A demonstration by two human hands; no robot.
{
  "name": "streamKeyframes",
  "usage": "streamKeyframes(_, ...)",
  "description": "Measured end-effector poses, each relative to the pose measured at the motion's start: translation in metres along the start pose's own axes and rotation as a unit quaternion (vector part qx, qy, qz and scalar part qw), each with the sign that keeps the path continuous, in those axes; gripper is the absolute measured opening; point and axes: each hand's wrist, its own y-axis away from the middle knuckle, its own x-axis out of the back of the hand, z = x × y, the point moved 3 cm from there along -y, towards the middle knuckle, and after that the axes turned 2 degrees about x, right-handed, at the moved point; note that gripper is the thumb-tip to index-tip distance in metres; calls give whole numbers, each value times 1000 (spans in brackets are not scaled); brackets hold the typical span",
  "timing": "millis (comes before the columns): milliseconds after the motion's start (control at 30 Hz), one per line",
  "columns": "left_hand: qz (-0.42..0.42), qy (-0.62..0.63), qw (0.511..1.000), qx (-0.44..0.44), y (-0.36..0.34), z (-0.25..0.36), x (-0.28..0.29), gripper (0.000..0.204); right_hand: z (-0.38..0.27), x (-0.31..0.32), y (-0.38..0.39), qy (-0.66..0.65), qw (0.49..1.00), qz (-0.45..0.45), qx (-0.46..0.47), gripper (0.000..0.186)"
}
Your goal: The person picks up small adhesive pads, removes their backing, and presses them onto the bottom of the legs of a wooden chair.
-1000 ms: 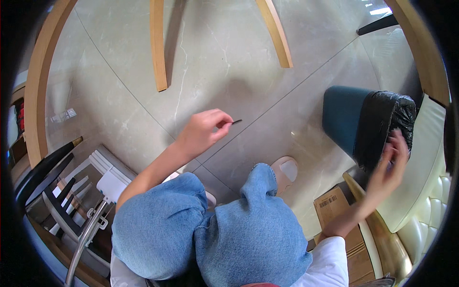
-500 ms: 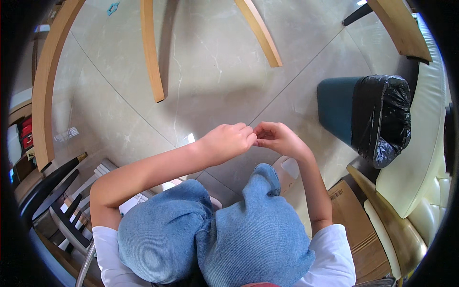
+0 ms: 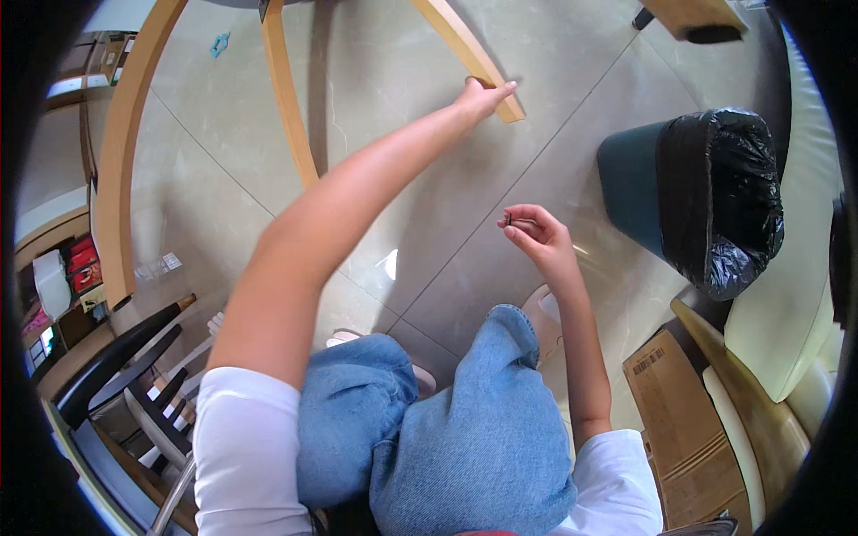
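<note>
My left hand (image 3: 483,100) reaches far forward to the lower end of a pale wooden chair-like leg (image 3: 451,34), its fingers closed round the wood. Closer to my body, my right hand (image 3: 547,241) is in a pinch above the tiled floor. Between its thumb and fingertips sits a tiny dark piece (image 3: 508,219), too small to name. Both forearms are bare, and the hands are well apart.
Two more wooden legs (image 3: 286,89) (image 3: 134,152) stand at the left. A blue-green bin (image 3: 630,179) with a black liner (image 3: 715,205) is at the right, near a cream seat (image 3: 804,295) and a cardboard box (image 3: 684,429). A small blue item (image 3: 220,45) lies on the floor.
The hands were together above my knees. My left hand has moved forward to the wooden leg, while my right hand has shifted slightly right and still pinches.
</note>
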Motion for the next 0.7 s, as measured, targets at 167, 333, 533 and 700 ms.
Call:
streamKeyframes(167, -43, 157, 987, -14, -1, -3, -17, 42, 0, -9, -10, -48, 992, 88, 73, 24)
streamKeyframes(333, -100, 178, 979, -11, 36, 5, 17, 36, -20, -15, -21, 3, 957, 176, 230, 24)
streamKeyframes(533, -142, 163, 973, -81, 95, 45, 56, 39, -44, -26, -33, 4, 912, 238, 332, 28)
streamKeyframes(700, -143, 184, 964, -131, 119, 60, 81, 43, -68, -49, -39, 50, 865, 272, 419, 31)
